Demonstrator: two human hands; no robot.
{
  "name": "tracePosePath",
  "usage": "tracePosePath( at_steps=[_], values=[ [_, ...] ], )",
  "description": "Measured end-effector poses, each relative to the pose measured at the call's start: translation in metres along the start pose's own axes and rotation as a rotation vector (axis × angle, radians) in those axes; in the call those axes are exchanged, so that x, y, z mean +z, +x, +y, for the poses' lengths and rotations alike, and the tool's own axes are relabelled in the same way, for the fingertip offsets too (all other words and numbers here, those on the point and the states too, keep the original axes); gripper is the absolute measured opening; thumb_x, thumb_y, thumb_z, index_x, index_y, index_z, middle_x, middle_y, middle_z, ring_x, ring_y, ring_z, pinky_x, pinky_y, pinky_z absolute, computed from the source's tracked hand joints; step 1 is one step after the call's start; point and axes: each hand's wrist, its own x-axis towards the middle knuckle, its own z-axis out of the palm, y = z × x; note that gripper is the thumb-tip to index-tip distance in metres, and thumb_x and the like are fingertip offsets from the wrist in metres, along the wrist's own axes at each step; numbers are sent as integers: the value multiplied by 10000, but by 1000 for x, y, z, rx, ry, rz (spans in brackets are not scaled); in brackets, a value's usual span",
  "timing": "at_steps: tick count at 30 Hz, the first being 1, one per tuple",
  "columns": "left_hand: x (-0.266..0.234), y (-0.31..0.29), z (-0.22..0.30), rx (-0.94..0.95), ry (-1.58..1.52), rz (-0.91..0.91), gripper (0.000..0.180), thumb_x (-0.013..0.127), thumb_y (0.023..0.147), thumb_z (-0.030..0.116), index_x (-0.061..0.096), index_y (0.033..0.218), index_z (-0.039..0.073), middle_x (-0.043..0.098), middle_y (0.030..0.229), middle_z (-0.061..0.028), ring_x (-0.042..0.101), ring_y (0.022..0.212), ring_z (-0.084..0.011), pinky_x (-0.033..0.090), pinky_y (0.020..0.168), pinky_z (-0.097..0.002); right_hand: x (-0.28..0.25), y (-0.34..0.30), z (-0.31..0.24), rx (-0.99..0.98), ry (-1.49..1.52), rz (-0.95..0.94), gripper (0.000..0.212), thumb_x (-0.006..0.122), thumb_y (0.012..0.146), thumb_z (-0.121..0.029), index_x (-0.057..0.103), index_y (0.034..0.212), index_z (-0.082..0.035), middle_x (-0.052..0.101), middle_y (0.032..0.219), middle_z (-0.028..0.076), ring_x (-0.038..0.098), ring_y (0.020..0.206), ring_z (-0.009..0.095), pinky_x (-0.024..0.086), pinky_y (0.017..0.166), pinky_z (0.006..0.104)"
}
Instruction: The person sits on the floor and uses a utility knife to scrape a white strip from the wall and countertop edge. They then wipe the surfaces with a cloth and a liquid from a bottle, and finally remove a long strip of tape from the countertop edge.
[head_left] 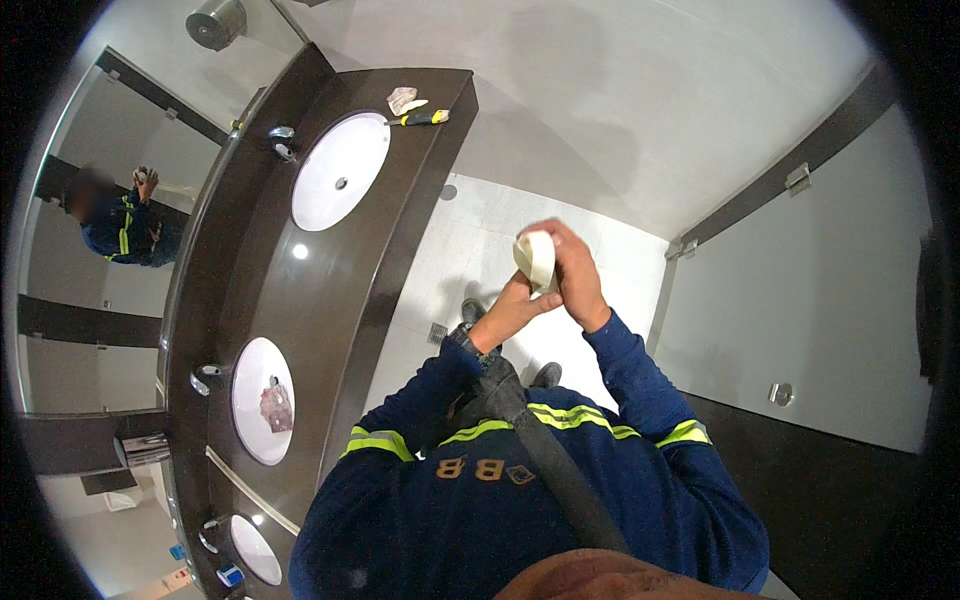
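Observation:
Both my hands are raised in front of my chest, above the pale floor. Between them is a cream, rounded, ring-like roll (540, 262), which looks like masking tape. My right hand (578, 268) wraps over its top and right side, fingers curled. From below, my left hand (512, 312) grips its lower edge, with the thumb stretched toward my right palm. The left fingers are partly hidden behind the roll. On the counter to my left, a yellow-and-black handled tool (425, 118) lies beside the far sink, next to a crumpled pinkish wad (402, 100).
The dark counter (345, 270) runs along my left with the far sink (325, 195), a middle sink (262, 360) holding a crumpled pinkish sheet (277, 408), and a near sink (258, 552). A blue-and-white packet (230, 575) sits by the near one. A grey partition (800, 280) stands right.

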Motion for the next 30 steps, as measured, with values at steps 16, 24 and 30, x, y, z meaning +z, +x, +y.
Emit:
tracePosePath(
  at_steps=[16,24,30],
  values=[
    [5,57,104,273,-984,145,198,452,950,193,503,1121,108,608,920,-114,611,913,-261,510,872,-436,-32,-11,47,243,-26,123,211,637,942,-158,602,1118,-47,628,1046,22,561,969,126,454,889,283],
    [-64,120,115,207,-560,453,365,484,902,34,493,1265,68,539,903,-58,567,796,-143,491,761,-291,-19,58,45,434,427,9,254,592,1015,-255,557,1174,-60,596,999,11,563,916,96,471,813,266],
    [-141,166,100,196,-209,191,352,539,946,49,553,1297,64,640,1139,-69,616,1054,-140,487,941,-284,-20,158,30,180,180,341,222,660,909,-70,558,1105,-88,583,954,16,584,833,102,499,731,253]
  ],
)
